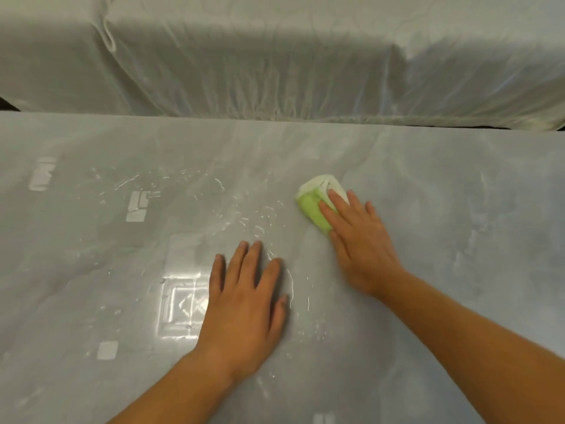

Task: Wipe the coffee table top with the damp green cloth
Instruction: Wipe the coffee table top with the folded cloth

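While the green cloth is pressed under the flat right hand, left hand spread on the bench, droplets could be smeared if pressure lapses.

Open table top spreads wide on the right side. The left hand lies flat mid-table; a draped sofa borders the far edge.

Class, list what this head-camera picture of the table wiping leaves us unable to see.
Head view only:
- Part of the green cloth: under the fingers of the right hand.
- Table top, left, right and near edges: cut by the frame.
- Whatever the white cover drapes: hidden by it.
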A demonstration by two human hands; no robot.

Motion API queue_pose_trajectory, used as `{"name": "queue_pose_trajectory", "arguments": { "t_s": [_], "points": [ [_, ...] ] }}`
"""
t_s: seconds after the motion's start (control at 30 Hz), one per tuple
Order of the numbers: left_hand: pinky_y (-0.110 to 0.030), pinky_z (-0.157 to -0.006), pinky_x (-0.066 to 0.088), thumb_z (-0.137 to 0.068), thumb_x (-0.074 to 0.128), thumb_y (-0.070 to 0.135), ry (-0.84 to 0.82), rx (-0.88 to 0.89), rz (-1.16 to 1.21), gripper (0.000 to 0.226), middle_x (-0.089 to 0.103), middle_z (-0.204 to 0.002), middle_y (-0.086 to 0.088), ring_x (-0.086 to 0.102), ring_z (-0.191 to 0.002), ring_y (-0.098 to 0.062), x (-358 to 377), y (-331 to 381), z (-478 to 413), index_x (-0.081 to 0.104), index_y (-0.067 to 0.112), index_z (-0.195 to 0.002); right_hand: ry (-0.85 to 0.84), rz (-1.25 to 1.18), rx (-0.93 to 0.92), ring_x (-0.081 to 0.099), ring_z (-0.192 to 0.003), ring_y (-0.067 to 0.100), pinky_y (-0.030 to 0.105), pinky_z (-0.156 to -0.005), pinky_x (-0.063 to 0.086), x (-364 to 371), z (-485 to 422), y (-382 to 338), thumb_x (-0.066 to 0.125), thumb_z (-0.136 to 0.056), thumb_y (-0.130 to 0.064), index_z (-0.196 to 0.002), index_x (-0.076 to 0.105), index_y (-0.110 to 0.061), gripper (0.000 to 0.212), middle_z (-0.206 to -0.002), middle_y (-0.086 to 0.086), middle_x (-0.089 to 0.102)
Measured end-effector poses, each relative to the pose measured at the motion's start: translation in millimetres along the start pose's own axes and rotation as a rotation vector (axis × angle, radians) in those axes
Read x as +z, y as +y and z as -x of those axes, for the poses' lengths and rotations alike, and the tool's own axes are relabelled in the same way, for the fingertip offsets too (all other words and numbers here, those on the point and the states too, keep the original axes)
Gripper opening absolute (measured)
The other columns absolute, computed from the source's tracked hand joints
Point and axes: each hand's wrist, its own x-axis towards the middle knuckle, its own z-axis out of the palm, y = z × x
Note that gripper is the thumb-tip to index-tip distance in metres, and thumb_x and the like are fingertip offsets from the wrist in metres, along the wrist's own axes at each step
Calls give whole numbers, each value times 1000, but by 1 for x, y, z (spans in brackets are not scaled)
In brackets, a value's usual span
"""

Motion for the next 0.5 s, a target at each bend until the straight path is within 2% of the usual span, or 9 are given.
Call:
{"name": "queue_pose_trajectory", "arguments": {
  "t_s": [0.1, 0.2, 0.3, 0.43, 0.5],
  "points": [
    [-57, -119, 13, -97, 31, 47, 15, -30, 11, 51, 28, -159, -12, 13, -150, -30, 4, 8, 22, 39, 26, -143, 54, 6, 115, 9, -154, 32, 51, -124, 8, 10, 17, -23, 39, -102, -19, -157, 25, -24, 57, -168, 0, 13],
    [-50, -122, 2, -97, 30, 48, 35, -73, 21, 57, 20, -162, -9, 6, -152, -27, 5, 15, 48, 33, 26, -148, 53, 22, -14, 12, -154, 31, 50, -123, 11, 33, 93, -48, 39, -97, -22, -158, 20, -28, 64, -168, -2, 14],
    [-44, -120, -7, -97, 29, 50, 29, -103, 15, 58, 14, -164, -6, 0, -152, -25, 9, 20, 70, 27, 28, -151, 2, 45, -145, 11, -154, 28, 50, -122, 14, 34, 112, -33, 35, -98, -24, -158, 19, -30, 62, -168, -5, 13],
    [-44, -120, -7, -96, 28, 49, 15, -124, 7, 54, 16, -163, -7, 3, -152, -27, 17, 26, 101, 30, 30, -147, 27, -11, 89, 7, -155, 30, 51, -124, 8, 29, 99, -38, 38, -102, -22, -157, 21, -29, 59, -168, -5, 10],
    [-45, -119, -7, -96, 26, 49, -5, -154, -25, 53, 14, -164, -6, 0, -151, -28, 21, 26, 110, 31, 32, -146, 56, 13, 123, 9, -154, 33, 52, -124, 10, 41, 123, -59, 40, -98, -21, -157, 20, -27, 63, -168, -2, 11]
  ]
}}
